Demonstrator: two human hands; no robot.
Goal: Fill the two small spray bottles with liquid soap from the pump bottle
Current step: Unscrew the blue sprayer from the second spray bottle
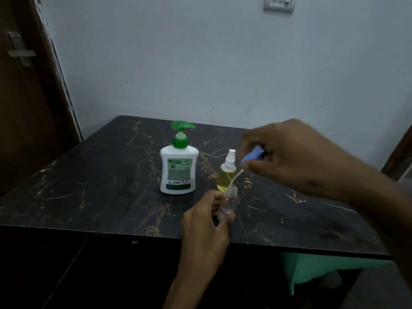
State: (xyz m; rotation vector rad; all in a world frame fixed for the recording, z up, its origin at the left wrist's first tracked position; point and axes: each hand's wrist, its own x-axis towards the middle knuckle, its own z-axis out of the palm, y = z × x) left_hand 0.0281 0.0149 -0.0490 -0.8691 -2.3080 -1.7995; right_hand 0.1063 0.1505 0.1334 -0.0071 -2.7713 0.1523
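Darkness fills the space under the worktop's near edge, with a patch of green cloth [316, 270] showing at lower right. On the worktop [93, 188], a black slab veined with gold and white, the left hand [206, 221] curls its fingers round a small clear spray bottle [229, 202] near the front edge; the bottle stands upright, its neck open, a white label with handwriting on its side. Above and to the right, the right hand [287, 152] pinches a blue spray cap [253, 155], blurred, whose thin pale dip tube [236, 176] slants down with its end at the mouth of the open bottle. Just behind that bottle stands a second small spray bottle [227, 175], capped with a white sprayer and holding yellow liquid to about its shoulder. To its left, near but apart, is the white pump bottle [179, 166] with a green pump head, spout pointing right, and a green label facing the camera. The rest of the worktop stretches bare to the left and rear corners. Behind it rises a pale bluish wall [200, 63], scuffed low down, with a switch plate [279, 3] at the top. A dark wooden door [26, 108] with a metal latch [20, 50] stands at left, and another dark door edge shows at far right.
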